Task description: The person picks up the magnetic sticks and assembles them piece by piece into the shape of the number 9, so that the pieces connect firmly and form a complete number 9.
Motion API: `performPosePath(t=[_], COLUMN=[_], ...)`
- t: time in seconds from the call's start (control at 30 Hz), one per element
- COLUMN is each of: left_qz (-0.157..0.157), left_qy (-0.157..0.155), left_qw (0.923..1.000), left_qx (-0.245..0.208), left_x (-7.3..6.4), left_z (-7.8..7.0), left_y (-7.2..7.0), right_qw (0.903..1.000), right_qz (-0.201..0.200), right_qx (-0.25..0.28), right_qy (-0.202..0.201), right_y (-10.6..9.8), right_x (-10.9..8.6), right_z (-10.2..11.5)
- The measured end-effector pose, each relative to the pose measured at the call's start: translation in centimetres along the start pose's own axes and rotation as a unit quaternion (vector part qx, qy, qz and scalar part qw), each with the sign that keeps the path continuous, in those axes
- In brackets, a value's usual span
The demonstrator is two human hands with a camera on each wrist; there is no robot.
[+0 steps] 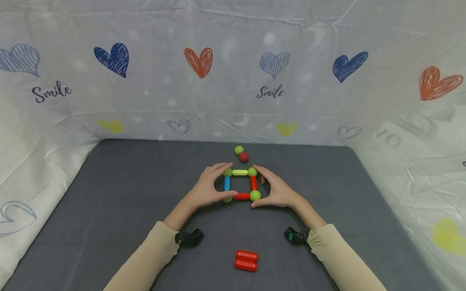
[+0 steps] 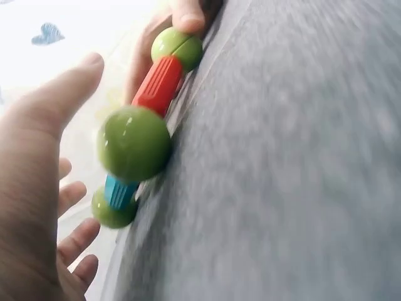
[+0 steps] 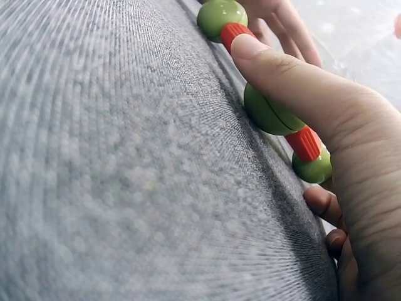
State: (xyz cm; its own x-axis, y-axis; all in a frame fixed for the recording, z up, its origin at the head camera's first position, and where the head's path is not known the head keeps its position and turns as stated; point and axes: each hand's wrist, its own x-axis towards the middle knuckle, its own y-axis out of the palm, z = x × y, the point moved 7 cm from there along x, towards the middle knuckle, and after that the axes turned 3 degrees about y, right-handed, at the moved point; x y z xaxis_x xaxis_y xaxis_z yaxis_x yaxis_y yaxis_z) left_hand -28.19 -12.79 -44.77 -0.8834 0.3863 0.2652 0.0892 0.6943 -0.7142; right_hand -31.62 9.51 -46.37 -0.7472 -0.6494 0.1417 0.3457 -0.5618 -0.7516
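A square frame of rods and green balls lies on the dark mat. Its far side is a yellow-green rod (image 1: pixel 240 172), its left side a blue rod (image 1: pixel 227 183); red rods (image 1: pixel 253 183) form the right and near sides. My left hand (image 1: pixel 208 186) arches around the left side, and in the left wrist view its thumb stands apart from the near-left green ball (image 2: pixel 134 143). At the right side my right hand (image 1: pixel 278 190) holds the frame, thumb against the near-right green ball (image 3: pixel 269 111) and index finger at the far-right green ball (image 1: pixel 252 171).
Beyond the frame lie a loose green ball (image 1: pixel 238 150) and a dark red ball (image 1: pixel 243 157). Two red rods (image 1: pixel 246 260) lie side by side nearer to me. A light sheet (image 1: pixel 233 81) printed with hearts hangs behind the grey mat (image 1: pixel 127 194) and along its sides.
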Motion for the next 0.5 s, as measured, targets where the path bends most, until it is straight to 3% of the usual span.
performPosePath(t=[0.13, 0.3, 0.5], left_qz=[0.009, 0.036, 0.079], left_qy=[-0.016, -0.040, -0.020], left_qw=[0.9994, 0.9984, 0.9966], left_qx=[0.028, 0.018, -0.015], left_x=[0.9, 1.3, 0.7], left_z=[0.0, 1.3, 2.2], left_y=[0.7, 0.9, 0.5], right_qw=[1.0000, 1.0000, 0.9999], right_qz=[-0.001, -0.001, -0.004], right_qx=[-0.002, -0.004, 0.002], right_qy=[0.000, 0.004, 0.011], right_y=[-0.1, -0.1, -0.1], right_x=[0.0, 0.0, -0.3], right_z=[-0.1, -0.2, -0.3])
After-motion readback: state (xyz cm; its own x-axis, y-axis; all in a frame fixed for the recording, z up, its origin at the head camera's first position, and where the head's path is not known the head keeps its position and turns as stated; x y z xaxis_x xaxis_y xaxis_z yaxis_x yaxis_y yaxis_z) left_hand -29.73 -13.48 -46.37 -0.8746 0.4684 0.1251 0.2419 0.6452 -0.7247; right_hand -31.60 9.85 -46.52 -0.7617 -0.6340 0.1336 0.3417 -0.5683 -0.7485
